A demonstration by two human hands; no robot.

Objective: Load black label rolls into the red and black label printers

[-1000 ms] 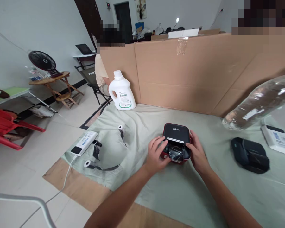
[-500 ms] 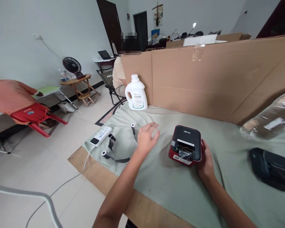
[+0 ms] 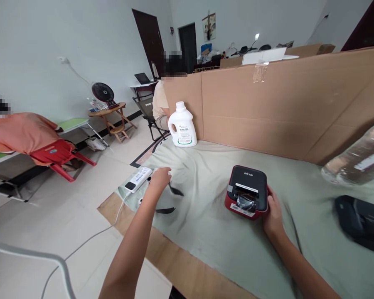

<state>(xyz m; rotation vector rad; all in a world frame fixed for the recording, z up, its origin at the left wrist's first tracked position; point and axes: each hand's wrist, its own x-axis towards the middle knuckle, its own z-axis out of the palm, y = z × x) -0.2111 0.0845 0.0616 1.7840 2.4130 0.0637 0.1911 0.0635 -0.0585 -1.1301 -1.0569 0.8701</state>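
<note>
My left hand (image 3: 160,180) is closed around a small roll of black ribbon with a white core. The ribbon's loose black tail (image 3: 176,190) trails to the right on the cloth. Beneath my wrist and forearm, other ribbon rolls are mostly covered; one black strip (image 3: 165,210) lies out in the open. My right hand (image 3: 272,211) grips the right side of a small red and black label printer (image 3: 248,182), its thumb and fingers partly hidden behind the casing. Shiny black film shows in the printer's front opening.
A white power strip (image 3: 139,179) lies at the table's left edge, its cord running to the floor. A white jug (image 3: 183,125) stands before a cardboard wall (image 3: 255,112). At right are a black device (image 3: 361,222) and a plastic-wrapped bundle (image 3: 358,160). Two people sit beyond.
My left hand has moved left and down from above the cloth and closed on a ribbon roll. My right hand stays at the printer. The view has shifted slightly.
</note>
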